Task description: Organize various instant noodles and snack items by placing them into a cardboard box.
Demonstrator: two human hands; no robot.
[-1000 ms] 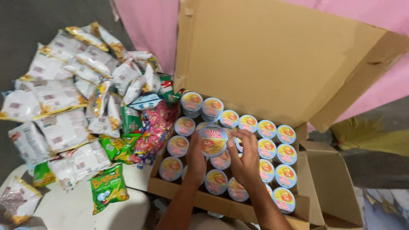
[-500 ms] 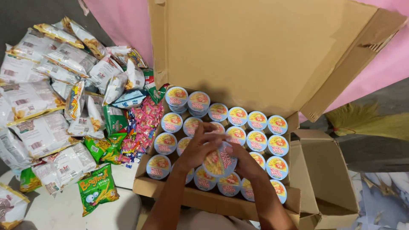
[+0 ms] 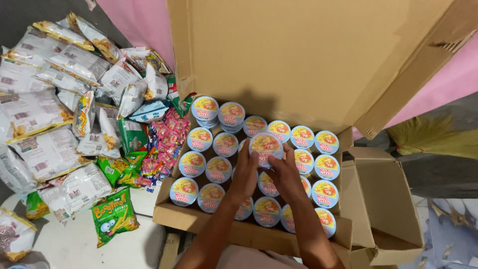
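Since the big cardboard box [image 3: 249, 234] takes up most of the view, start there: its flaps are up and it's packed with rows of noodle cups [image 3: 219, 169], lids facing up. To its left sits a heap of snack bags [image 3: 55, 114]. One raised cup [image 3: 266, 144] sits above the rows, near the middle of the box, pinched between both hands. Left hand [image 3: 245, 172] cups its left side, right hand [image 3: 285, 172] its right, fingers curled in fairly narrow around the rim and wall. I'd guess it's light, with thin, crushable walls and a slick foil lid, so gripping the sides just under the rim seems safest.
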